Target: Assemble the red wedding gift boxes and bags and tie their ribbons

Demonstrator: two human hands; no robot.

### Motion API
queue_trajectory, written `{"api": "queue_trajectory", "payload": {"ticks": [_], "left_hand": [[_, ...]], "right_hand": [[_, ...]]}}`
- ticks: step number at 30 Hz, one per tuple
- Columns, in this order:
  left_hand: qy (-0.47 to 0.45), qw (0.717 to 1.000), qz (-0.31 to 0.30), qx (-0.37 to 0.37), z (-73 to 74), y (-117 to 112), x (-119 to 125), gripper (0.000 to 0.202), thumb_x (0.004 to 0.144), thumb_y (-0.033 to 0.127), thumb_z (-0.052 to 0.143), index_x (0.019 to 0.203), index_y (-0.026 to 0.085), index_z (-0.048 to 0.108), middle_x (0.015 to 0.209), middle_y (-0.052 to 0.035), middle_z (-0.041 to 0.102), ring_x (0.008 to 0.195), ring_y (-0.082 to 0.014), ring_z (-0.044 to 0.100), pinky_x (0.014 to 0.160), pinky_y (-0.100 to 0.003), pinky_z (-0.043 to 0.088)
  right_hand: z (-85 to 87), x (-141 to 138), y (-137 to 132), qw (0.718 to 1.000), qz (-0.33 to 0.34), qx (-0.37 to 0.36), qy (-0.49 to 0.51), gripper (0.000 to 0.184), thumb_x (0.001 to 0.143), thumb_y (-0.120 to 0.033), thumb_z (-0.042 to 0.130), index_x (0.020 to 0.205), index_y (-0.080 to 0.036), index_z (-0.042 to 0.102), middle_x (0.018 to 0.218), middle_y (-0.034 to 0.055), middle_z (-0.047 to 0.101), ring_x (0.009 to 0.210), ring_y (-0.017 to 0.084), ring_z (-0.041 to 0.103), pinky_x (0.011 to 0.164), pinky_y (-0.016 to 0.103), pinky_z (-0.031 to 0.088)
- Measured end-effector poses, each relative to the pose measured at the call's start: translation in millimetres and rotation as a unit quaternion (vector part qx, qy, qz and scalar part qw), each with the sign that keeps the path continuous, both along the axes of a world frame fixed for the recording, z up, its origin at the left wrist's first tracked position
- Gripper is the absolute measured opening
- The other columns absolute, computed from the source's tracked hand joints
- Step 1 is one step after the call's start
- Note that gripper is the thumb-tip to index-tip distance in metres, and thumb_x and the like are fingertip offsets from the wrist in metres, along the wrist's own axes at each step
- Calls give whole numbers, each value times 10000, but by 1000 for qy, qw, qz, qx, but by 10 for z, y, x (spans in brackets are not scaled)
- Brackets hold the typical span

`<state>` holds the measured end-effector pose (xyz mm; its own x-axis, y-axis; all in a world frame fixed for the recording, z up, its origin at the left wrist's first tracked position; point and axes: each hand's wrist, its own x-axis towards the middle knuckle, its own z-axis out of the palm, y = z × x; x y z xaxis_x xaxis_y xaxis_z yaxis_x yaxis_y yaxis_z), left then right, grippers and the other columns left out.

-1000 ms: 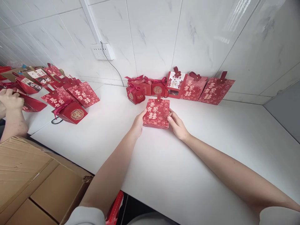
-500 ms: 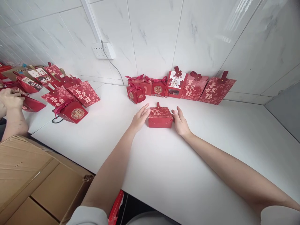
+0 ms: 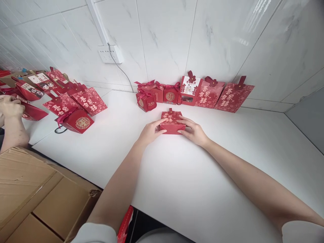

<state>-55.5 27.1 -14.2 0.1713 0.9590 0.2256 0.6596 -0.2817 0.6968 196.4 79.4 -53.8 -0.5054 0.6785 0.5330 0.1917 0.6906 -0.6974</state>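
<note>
Red paper gift box [image 3: 172, 123] lies on white table [image 3: 177, 175] just fwd of wall-side row of boxes [image 3: 210, 94]; my L hand [image 3: 149, 131] & R hand [image 3: 193, 130], open beside it 0.5 s ago, now clasp its ends.

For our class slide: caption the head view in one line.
Left hand and right hand grip a red gift box on the white table.
</note>
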Motion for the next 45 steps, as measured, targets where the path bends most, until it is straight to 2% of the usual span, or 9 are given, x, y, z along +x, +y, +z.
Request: {"api": "queue_trajectory", "payload": {"ticks": [5, 11, 15, 22, 25, 30, 34, 40, 45], "left_hand": [[-2, 1000, 14, -23, -14, 21, -13, 555, 838, 336, 663, 1374, 395, 532, 866, 34, 692, 708, -142, 597, 753, -289, 537], [-50, 999, 18, -3, 7, 13, 46, 505, 800, 397, 694, 1295, 333, 611, 1145, -20, 665, 932, -172, 644, 819, -291, 560], [-200, 976, 37, -79, 29, 10, 119, 438, 822, 567, 609, 1087, 221, 659, 1158, -57, 661, 1051, -224, 628, 776, -307, 580], [-329, 933, 19, -145, 13, 56, 116, 430, 775, 572, 658, 1005, 215, 590, 1191, -59, 625, 1126, -225, 586, 972, -427, 492], [-332, 928, 3, -167, -19, 43, 182, 518, 752, 620, 673, 1023, 198, 543, 1172, -89, 629, 1147, -253, 587, 1045, -497, 422], [-293, 944, -14, -151, -43, -6, 263, 569, 654, 455, 837, 1041, 191, 514, 1185, -99, 609, 1163, -263, 584, 1049, -468, 433], [-284, 940, -79, -173, -7, -10, 203, 575, 679, 397, 819, 1140, 201, 537, 1292, -98, 570, 1218, -280, 560, 1071, -472, 419], [-273, 938, -129, -168, -10, 30, 157, 515, 713, 417, 760, 1151, 192, 612, 1313, -103, 581, 1230, -298, 555, 1032, -441, 464], [-229, 965, -60, -115, -82, 39, 235, 390, 737, 476, 720, 996, 187, 678, 1421, -99, 454, 1252, -300, 523, 1022, -418, 490]], "right_hand": [[44, -41, -48, 999, -32, -31, 21, 378, 891, -334, 659, 1264, -276, 643, 1447, 68, 515, 1295, 269, 533, 1013, 440, 526], [-45, -103, -21, 991, -87, -94, 46, 529, 826, -358, 707, 1322, -227, 577, 1499, 117, 441, 1137, 276, 639, 918, 442, 581], [-51, -150, -74, 977, -162, -139, 26, 508, 849, -370, 676, 1315, -197, 570, 1183, 105, 693, 990, 282, 690, 926, 483, 559], [165, -150, -255, 962, -182, 201, 15, 382, 965, -218, 531, 1325, -334, 589, 1489, 55, 455, 1354, 284, 442, 1112, 530, 390], [174, -176, -317, 964, -129, 234, -12, 394, 975, -199, 517, 1327, -365, 581, 1558, 40, 337, 1375, 277, 417, 1087, 501, 430], [161, -193, -373, 990, -36, 134, 14, 544, 958, -334, 582, 1469, -334, 394, 1600, 66, 251, 1430, 291, 341, 1136, 495, 393], [108, -185, -307, 992, -13, -88, 87, 749, 960, -523, 525, 1557, -336, 112, 1636, 79, 136, 1435, 289, 337, 1144, 524, 368], [113, -153, -229, 975, 91, -198, 53, 618, 980, -588, 425, 1504, -284, 297, 1594, 44, 291, 1455, 230, 303, 1211, 436, 262], [140, -161, -253, 986, -66, -146, 36, 426, 972, -598, 422, 1179, -237, 513, 1211, 78, 633, 1051, 236, 631, 925, 400, 519]]}}
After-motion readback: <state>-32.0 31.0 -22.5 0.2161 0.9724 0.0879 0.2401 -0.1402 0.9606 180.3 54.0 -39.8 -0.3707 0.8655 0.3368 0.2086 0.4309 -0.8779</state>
